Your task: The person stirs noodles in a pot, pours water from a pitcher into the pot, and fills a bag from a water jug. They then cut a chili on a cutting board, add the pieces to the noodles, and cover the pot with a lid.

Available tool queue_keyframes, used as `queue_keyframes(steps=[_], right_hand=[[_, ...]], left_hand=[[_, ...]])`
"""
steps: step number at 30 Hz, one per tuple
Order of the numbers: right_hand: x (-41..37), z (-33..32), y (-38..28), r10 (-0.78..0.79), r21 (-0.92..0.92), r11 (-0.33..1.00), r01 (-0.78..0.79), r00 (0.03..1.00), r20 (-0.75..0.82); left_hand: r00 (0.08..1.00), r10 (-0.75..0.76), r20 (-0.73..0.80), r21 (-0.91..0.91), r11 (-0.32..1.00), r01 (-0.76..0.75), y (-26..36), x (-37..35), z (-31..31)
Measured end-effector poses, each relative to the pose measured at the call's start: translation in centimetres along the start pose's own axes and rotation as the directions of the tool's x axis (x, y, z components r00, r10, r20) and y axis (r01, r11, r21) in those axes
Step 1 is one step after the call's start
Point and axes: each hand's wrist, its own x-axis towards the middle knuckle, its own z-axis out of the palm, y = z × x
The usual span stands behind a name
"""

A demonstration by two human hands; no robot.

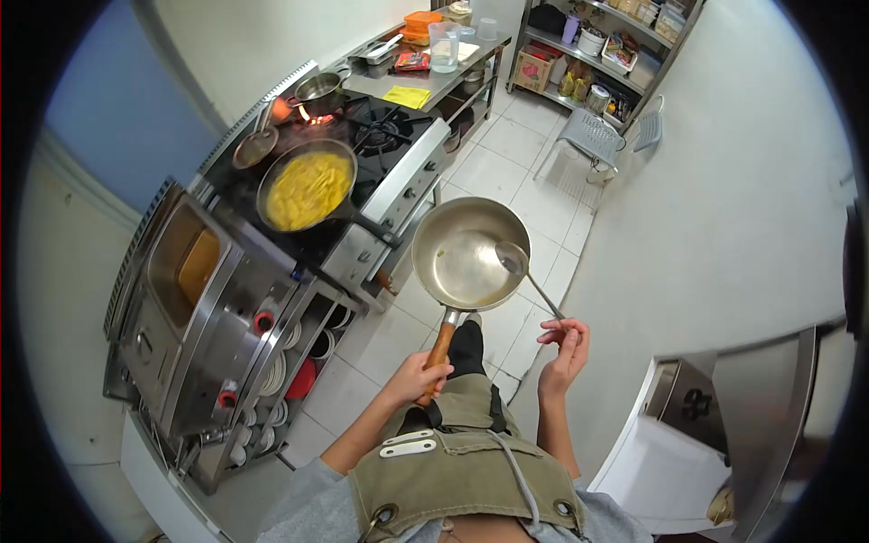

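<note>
My left hand [422,376] is wrapped round the wooden handle of a metal saucepan [457,262], held out in front of me over the floor. The inside of the saucepan is nearly bare, with a small yellowish bit on its base. In my right hand [565,348] the fingers pinch the thin handle of a metal ladle [512,258], whose bowl end is over the right side of the saucepan. To the left, a dark frying pan [351,215] full of yellow strips of food [310,190] sits on the stove.
On the black gas stove [385,127], a small pot [319,90] stands by a lit flame, and a strainer [256,147] lies behind the frying pan. A steel fryer [235,317] is at left. A counter with a clear pitcher [444,47] and a yellow cloth [407,97] lies beyond.
</note>
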Motion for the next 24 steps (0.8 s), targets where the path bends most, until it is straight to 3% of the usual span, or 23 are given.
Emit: queue_keyframes(steps=[5, 7, 8, 11, 12, 14, 16, 21, 22, 24], right_hand=[[12.0, 1.8, 2.7, 0.019, 0.032, 0.999, -0.019, 1.0, -0.007], [17.2, 3.0, 3.2, 0.155, 0.176, 0.971, -0.159, 0.987, 0.036], [19.9, 3.6, 3.7, 0.143, 0.179, 0.972, -0.151, 0.988, 0.057], [26.4, 4.4, 7.3, 0.374, 0.519, 0.765, -0.383, 0.919, 0.127], [28.2, 4.9, 8.5, 0.383, 0.51, 0.761, -0.401, 0.912, 0.145], [32.5, 6.7, 10.7, 0.505, 0.606, 0.607, -0.515, 0.838, 0.207], [36.0, 8.5, 13.8, 0.466, 0.568, 0.62, -0.541, 0.837, 0.289], [44.3, 16.5, 21.2, 0.577, 0.257, 0.503, -0.826, 0.542, 0.611], [45.8, 18.1, 22.6, 0.568, 0.254, 0.509, -0.823, 0.542, 0.619], [48.8, 21.7, 25.3, 0.621, -0.053, 0.575, -0.816, 0.394, 0.677]], left_hand=[[0.991, 0.12, -0.054, 0.019, 0.993, -0.119, 4.4, 11.9, 0.9], [0.981, 0.16, -0.105, -0.05, 0.985, -0.166, 6.7, 16.1, 1.4], [0.977, 0.179, -0.118, -0.057, 0.981, -0.186, 8.2, 18.5, 1.2], [0.942, 0.104, -0.319, -0.229, 0.956, -0.183, 11.6, 24.1, 0.5], [0.937, 0.096, -0.336, -0.241, 0.953, -0.185, 12.7, 25.5, -0.2], [0.868, 0.073, -0.491, -0.245, 0.945, -0.218, 15.1, 28.8, -2.6], [0.814, 0.103, -0.572, -0.216, 0.938, -0.271, 16.5, 31.5, -5.5], [0.659, 0.169, -0.733, -0.12, 0.921, -0.37, 19.9, 37.0, -11.8], [0.615, 0.167, -0.771, -0.121, 0.909, -0.398, 20.4, 37.9, -12.5], [0.554, 0.175, -0.814, -0.115, 0.886, -0.449, 21.4, 39.9, -14.1]])
